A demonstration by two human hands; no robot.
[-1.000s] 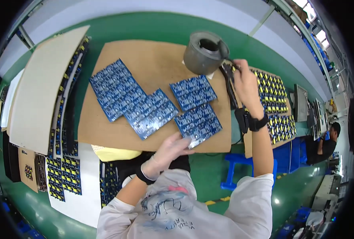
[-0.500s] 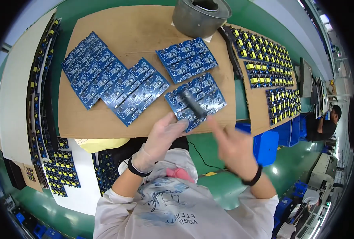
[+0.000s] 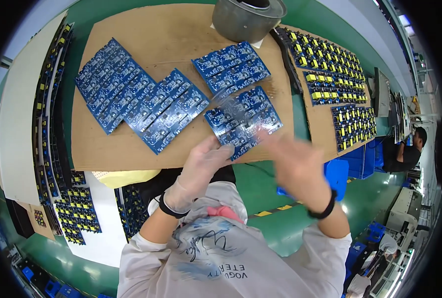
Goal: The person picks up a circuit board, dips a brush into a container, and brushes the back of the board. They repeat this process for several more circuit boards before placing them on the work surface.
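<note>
Pinching the near right board (image 3: 252, 107) is the left hand (image 3: 199, 166); the right hand (image 3: 300, 166) blurs, its grip impossible to tell.

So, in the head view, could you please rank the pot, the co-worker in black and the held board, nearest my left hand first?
From the left hand:
1. Held board, at its fingertips.
2. Pot, ahead, slightly right.
3. Co-worker in black, far right.

Blue circuit boards (image 3: 168, 111) with pale speckles, tan cardboard (image 3: 151, 30), grey pot (image 3: 245, 25), green floor (image 3: 258, 191).
</note>
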